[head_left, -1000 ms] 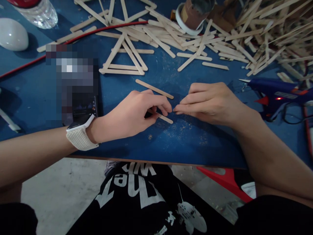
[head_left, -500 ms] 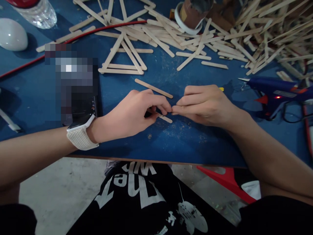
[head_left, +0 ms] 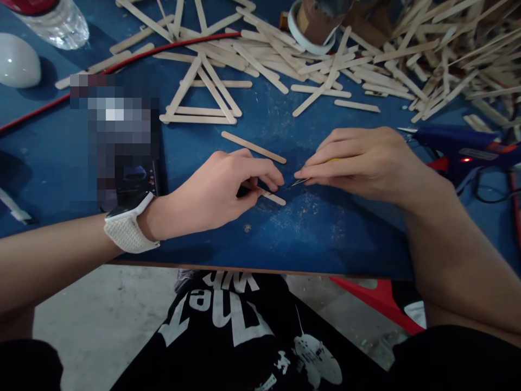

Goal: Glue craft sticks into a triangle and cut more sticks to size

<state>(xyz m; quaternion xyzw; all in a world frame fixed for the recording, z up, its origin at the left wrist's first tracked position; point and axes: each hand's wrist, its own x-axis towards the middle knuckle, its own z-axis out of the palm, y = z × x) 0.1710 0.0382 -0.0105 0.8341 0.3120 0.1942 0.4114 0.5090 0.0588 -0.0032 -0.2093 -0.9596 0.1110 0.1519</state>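
My left hand [head_left: 223,187], with a watch on its wrist, is closed on a wooden craft stick [head_left: 275,199] low over the blue table. Only the stick's right end and a sliver under the fingers show. My right hand [head_left: 354,163] grips a craft knife [head_left: 300,182], its thin blade pointing left toward the left fingertips. A bit of the knife's yellow handle shows between the fingers; the rest is hidden. Another craft stick [head_left: 254,147] lies loose just beyond the left hand. Farther back, several sticks form a triangle frame [head_left: 201,117].
A blue glue gun [head_left: 464,149] with a lit red light lies at the right. Piled sticks [head_left: 443,65] cover the back right, near a cup [head_left: 321,21]. At left are a black phone [head_left: 140,176], a white rounded object [head_left: 18,61], a bottle [head_left: 61,24] and a red cable [head_left: 175,42].
My right hand has moved right, away from the left fingertips, and turned so that the knife blade now shows. My left hand stays nearly in place on the stick.
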